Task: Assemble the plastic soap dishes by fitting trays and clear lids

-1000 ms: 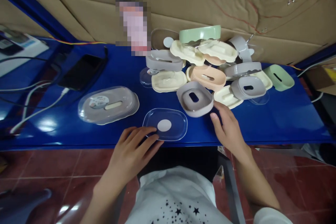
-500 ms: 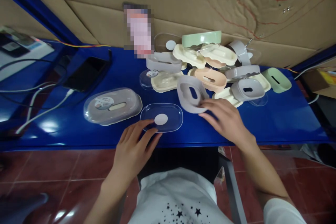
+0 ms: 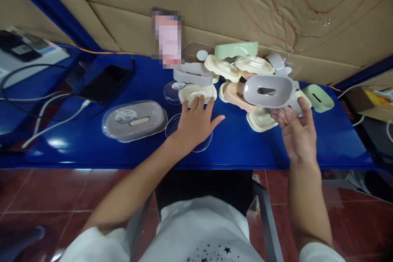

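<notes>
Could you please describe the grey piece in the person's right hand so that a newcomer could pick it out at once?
Start at the blue table and go to the heap of pastel plastic parts by the cardboard wall. In front of the heap's right part, the right hand holds up a grey oval shell on its fingertips. Unlike its neighbours, it is lifted off the heap, with a slot in its middle.

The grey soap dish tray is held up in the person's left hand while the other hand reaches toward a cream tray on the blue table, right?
Not quite. The head view shows the grey soap dish tray raised in the right hand, not the left. The left hand is the one reaching toward the cream tray on the blue table.
</notes>
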Motion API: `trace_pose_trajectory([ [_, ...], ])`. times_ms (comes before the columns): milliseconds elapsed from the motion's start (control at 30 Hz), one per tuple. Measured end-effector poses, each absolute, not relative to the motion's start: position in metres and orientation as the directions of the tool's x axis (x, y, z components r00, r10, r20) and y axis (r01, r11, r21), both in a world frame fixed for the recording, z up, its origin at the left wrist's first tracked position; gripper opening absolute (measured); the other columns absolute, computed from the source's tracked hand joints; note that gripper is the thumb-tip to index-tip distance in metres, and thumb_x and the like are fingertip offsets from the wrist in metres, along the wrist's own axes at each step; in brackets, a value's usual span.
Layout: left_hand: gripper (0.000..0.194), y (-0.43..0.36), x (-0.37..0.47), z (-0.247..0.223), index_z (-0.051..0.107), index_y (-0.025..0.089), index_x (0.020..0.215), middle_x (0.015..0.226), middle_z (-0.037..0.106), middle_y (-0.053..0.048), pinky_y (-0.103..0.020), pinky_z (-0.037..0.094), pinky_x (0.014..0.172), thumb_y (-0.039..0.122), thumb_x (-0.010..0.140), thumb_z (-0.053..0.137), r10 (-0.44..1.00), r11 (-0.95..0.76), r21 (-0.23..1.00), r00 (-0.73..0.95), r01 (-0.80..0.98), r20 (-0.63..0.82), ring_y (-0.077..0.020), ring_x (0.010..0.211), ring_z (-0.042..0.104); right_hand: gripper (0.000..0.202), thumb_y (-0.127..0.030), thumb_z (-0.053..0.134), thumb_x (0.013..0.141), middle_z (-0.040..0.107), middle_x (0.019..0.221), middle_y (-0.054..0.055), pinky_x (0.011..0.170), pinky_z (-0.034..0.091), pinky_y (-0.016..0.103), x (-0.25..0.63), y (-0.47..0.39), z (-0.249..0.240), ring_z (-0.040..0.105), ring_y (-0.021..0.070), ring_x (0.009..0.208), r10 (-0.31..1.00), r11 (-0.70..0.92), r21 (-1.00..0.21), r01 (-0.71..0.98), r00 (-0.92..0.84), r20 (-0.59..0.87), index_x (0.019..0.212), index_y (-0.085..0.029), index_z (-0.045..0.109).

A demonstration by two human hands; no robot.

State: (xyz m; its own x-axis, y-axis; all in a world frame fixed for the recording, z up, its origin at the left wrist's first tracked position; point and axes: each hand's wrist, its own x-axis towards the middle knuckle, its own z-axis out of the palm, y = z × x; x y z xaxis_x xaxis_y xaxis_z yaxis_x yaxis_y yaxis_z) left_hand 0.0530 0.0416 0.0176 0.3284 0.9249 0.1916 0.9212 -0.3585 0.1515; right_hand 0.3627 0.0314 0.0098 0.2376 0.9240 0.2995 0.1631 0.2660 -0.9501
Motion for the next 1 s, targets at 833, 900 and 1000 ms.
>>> trace_pose_trajectory([
  [833,0.038,-0.078,-0.006,-0.005,0.062,0.022,0.137,0.145,0.066,-0.020,-0.070,0.048,0.114,0.021,0.100,0.071,0.837,-0.447,0.151,0.353,0.882,0.417,-0.0399,0.132,0.066,0.059,-0.023,0.049,0.110,0.058,0.162,0.011,0.126,0.036,0.059,0.283,0.003,0.001,0.051,0.0297,0.152,0.741,0.669,-0.195,0.717,-0.627,0.240,0.168,-0.027,0.037],
  [900,0.028,-0.079,-0.012,-0.010,0.065,0.023,0.127,0.137,0.071,-0.015,-0.062,0.054,0.109,0.017,0.100,0.070,0.841,-0.429,0.168,0.325,0.888,0.432,-0.0356,0.126,0.070,0.052,-0.027,0.051,0.111,0.066,0.152,0.012,0.126,0.036,0.058,0.282,0.005,0.001,0.057,0.0290,0.144,0.757,0.652,-0.200,0.731,-0.612,0.229,0.163,-0.024,0.045],
  [1000,0.020,-0.077,-0.013,-0.015,0.066,0.023,0.118,0.125,0.076,-0.011,-0.050,0.059,0.097,0.015,0.099,0.070,0.840,-0.408,0.192,0.284,0.893,0.462,-0.0324,0.118,0.073,0.042,-0.028,0.056,0.110,0.073,0.136,0.011,0.119,0.043,0.055,0.294,-0.006,0.003,0.065,0.0284,0.130,0.768,0.639,-0.225,0.736,-0.594,0.240,0.151,-0.025,0.060],
])
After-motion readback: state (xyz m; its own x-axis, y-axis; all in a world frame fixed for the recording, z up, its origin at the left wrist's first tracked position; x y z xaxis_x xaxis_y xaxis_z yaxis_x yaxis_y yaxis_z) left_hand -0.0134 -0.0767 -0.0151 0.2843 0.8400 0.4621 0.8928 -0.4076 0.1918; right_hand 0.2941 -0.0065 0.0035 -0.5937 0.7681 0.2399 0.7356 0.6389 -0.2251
